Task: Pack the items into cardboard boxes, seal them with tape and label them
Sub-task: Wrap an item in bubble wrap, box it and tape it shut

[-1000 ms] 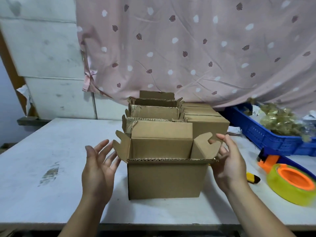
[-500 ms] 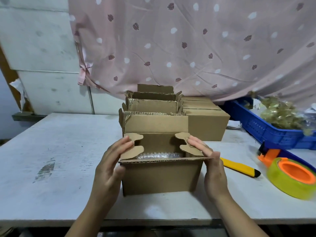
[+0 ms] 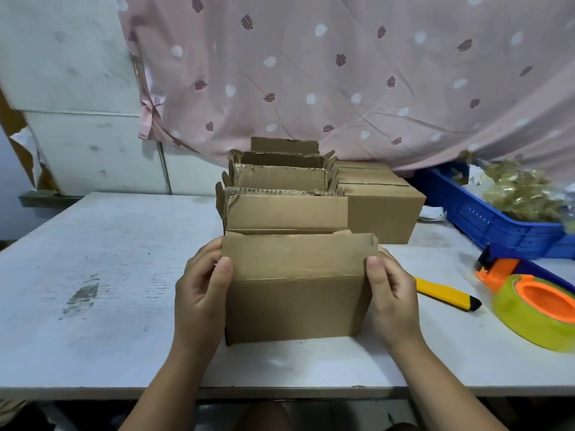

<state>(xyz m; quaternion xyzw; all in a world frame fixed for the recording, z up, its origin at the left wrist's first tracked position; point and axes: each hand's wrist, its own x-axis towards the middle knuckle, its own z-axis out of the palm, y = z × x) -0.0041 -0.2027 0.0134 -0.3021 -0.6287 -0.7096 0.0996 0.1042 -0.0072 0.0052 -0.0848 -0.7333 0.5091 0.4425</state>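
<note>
A small cardboard box (image 3: 295, 306) stands on the white table (image 3: 109, 259) right in front of me. Its near top flap (image 3: 298, 255) is raised upright, hiding the inside. My left hand (image 3: 202, 293) grips the box's left side, thumb on the front face at the flap's fold. My right hand (image 3: 390, 293) grips the right side the same way. A yellow tape roll on an orange dispenser (image 3: 535, 309) lies at the right edge.
Behind the held box stand several open cardboard boxes (image 3: 280, 209) in a row, with closed boxes (image 3: 382, 213) to their right. A yellow utility knife (image 3: 445, 293) lies beside my right hand. A blue crate (image 3: 491, 219) holds wrapped items. A pink curtain hangs behind.
The two side flaps were folded inward over the contents. Both hands then moved to the box's sides, and the near long flap came up in front.
</note>
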